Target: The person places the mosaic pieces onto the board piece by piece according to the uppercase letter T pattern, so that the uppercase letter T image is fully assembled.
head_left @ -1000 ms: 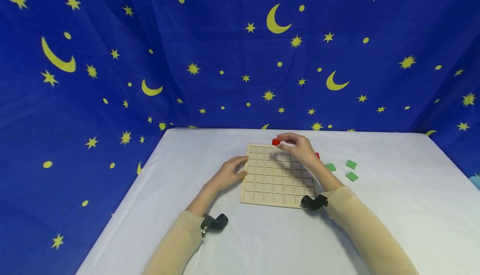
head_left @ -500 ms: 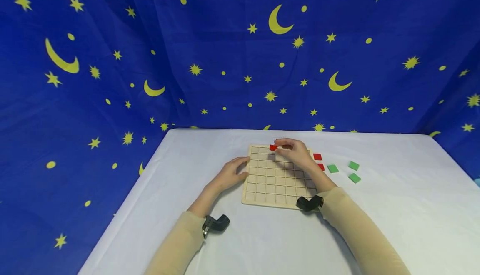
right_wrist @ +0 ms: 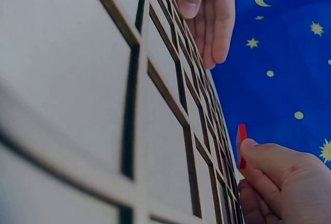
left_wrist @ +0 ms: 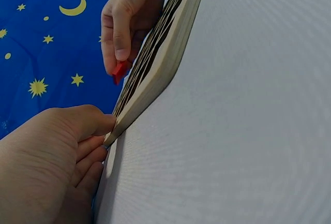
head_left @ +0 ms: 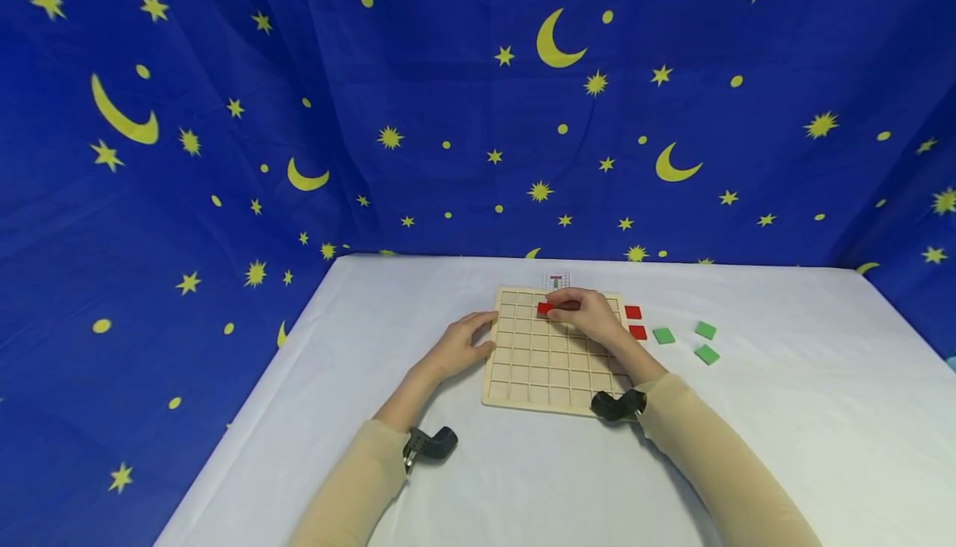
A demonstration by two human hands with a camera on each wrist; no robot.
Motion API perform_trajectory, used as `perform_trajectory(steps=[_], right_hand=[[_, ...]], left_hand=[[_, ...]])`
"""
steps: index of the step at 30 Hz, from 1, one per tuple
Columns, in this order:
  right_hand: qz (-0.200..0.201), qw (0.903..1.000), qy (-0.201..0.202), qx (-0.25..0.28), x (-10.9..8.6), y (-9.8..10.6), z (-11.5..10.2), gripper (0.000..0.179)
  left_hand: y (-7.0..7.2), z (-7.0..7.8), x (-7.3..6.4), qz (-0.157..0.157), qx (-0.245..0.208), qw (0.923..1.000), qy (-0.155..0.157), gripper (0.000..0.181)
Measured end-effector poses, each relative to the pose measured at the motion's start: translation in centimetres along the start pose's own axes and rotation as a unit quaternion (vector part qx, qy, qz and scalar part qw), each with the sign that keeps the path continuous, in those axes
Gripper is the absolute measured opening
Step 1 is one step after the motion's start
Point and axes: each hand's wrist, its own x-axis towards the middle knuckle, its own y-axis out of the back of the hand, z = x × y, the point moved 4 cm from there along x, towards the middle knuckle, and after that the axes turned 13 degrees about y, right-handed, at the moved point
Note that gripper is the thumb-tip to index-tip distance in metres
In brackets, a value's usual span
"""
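Between thumb and fingers, my right hand (head_left: 590,316) pinches a small red square tile (head_left: 544,308) by its right side. The tile is low over the upper rows of a wooden grid board (head_left: 539,358). In the right wrist view the red tile (right_wrist: 241,146) is tilted, its thin edge showing. My left hand (head_left: 452,348) rests at the board's left edge, thumb and fingers spread and fingertips touching the rim. In the left wrist view the left thumb lies on the board's edge (left_wrist: 150,87), the other fingers straight beside it.
Two red tiles (head_left: 633,312) lie just right of the board. Several green tiles, one a green tile (head_left: 705,329), lie farther right on the white tablecloth (head_left: 807,398). Behind the board is a small printed grid card (head_left: 556,279). A blue star-patterned curtain (head_left: 448,99) hangs behind.
My right hand has brought the red tile from beyond the board's far edge down over its upper rows. The card and the two red tiles show more fully. The left hand stays put.
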Motion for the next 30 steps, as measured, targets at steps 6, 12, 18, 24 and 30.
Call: perform_trajectory(steps=[6,12,18,24,30], right_hand=[[0.003,0.9995,0.007,-0.031,0.01,-0.32,-0.27,0.034],[-0.001,0.9979,0.016,-0.064,0.08,-0.49,-0.59,0.032],[0.003,0.9940,0.049,-0.097,0.20,-0.70,-0.48,0.030],[0.004,0.9916,0.069,-0.110,0.10,-0.78,-0.31,0.030],[0.005,0.9884,0.079,-0.130,0.12,-0.77,-0.33,0.030]], left_hand=[[-0.11,-0.13,0.08,-0.001,0.003,1.0000,0.004,0.054],[-0.09,-0.12,0.09,-0.001,0.004,1.0000,0.000,0.054],[-0.02,-0.06,0.04,0.001,0.004,1.0000,0.000,0.054],[-0.03,-0.01,0.00,0.005,0.005,1.0000,-0.002,0.053],[-0.01,0.05,-0.11,0.005,-0.005,1.0000,-0.005,0.053]])
